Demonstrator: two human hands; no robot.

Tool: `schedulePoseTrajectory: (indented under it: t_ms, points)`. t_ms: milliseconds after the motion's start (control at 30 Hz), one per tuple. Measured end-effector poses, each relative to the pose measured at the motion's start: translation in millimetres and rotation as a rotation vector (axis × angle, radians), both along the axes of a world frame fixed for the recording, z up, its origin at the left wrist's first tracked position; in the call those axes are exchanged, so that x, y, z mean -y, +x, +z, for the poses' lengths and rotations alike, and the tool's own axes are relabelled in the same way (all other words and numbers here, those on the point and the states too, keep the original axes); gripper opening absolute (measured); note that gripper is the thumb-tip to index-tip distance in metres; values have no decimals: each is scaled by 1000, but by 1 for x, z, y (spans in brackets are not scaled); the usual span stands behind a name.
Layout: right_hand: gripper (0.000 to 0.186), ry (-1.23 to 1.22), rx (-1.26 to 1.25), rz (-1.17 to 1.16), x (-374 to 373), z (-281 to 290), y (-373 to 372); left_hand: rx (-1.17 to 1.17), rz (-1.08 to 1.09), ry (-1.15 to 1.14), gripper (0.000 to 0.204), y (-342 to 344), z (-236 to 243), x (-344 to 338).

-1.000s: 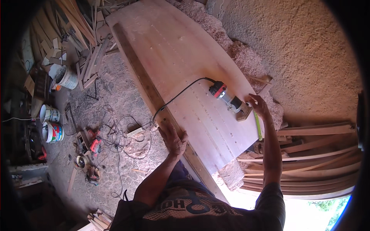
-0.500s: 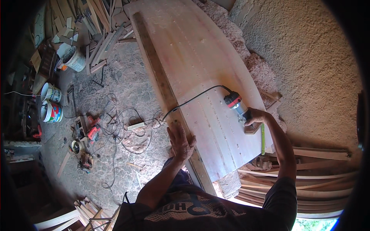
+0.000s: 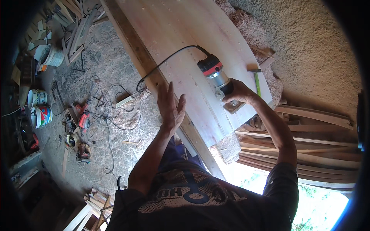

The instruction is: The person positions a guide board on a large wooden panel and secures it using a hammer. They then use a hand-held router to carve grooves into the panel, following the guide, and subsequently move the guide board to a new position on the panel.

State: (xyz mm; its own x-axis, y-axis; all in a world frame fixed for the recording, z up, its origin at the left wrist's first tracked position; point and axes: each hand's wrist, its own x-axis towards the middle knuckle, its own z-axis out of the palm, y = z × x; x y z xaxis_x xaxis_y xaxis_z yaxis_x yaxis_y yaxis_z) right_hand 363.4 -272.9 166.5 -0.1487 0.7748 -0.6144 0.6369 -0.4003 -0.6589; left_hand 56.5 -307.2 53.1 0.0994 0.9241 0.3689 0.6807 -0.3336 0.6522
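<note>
Shifted left, away from the green-handled hammer (image 3: 257,82), with the router (image 3: 219,79) clamped in the right hand's (image 3: 242,92) grip. Long axis slanting: motor end pointing ahead-left of the grip, base plate (image 3: 234,107) just below it. Left of the grip, the left hand (image 3: 171,113) with fingers apart, over the plank (image 3: 132,37), contact unclear. Rightward, past the hammer, curved edge of the surface (image 3: 216,30); ahead, wide room for moving.

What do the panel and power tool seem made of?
Panel: likely unvarnished wood, given its matt surface and reddish streaks. Power tool: barrel probably metal, from its silvery sheen; red and black top perhaps moulded plastic, from its solid colours.
</note>
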Motion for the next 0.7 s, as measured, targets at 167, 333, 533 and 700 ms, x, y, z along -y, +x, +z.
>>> schedulePoseTrajectory:
  t_ms: [167,333,533,700]
  points:
    - [74,227,16,61,62,21,-44,1044,-504,-513,76,37,108,-9]
    - [68,440,-218,-87,118,38,-66,1086,-559,-379,75,48,149,36]
    - [63,622,-379,-214,173,9,-56,769,-748,-447,64,58,198,72]
    - [57,579,-358,-266,211,17,-52,706,-840,-536,59,70,196,91]
